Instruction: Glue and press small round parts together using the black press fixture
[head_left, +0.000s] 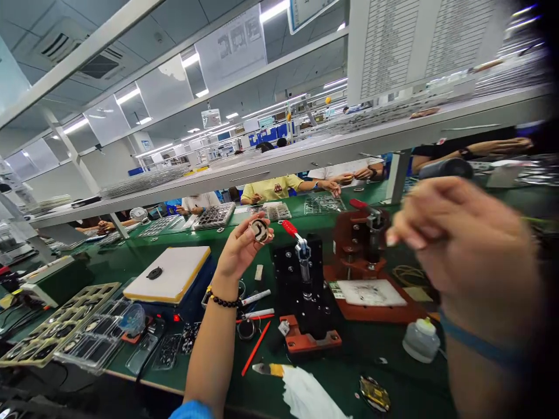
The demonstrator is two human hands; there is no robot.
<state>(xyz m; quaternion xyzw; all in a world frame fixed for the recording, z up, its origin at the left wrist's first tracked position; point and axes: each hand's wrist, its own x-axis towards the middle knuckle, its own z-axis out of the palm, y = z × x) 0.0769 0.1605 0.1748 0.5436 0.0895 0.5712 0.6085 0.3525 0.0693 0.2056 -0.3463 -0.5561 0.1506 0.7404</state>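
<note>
My left hand (239, 251), with a beaded bracelet at the wrist, holds up a small round metal-rimmed part (259, 230) between thumb and fingers. On the right, close to the camera, my right hand (463, 233) is raised and blurred, its fingers curled together; whatever it may hold cannot be made out. A black toggle-clamp press (301, 279) with a red handle stands between the hands on the green bench (262, 396). Behind my right hand is a brown clamp fixture (371, 314) with a white pad. A gold and black round part (374, 393) lies near the front edge.
A white-topped block (168, 270) with a black disc and trays of parts (56, 326) occupy the left. A clear bottle (421, 340), a red stick (256, 348) and a white cloth (308, 393) lie nearer. Across the bench, people work below a long shelf (244, 174).
</note>
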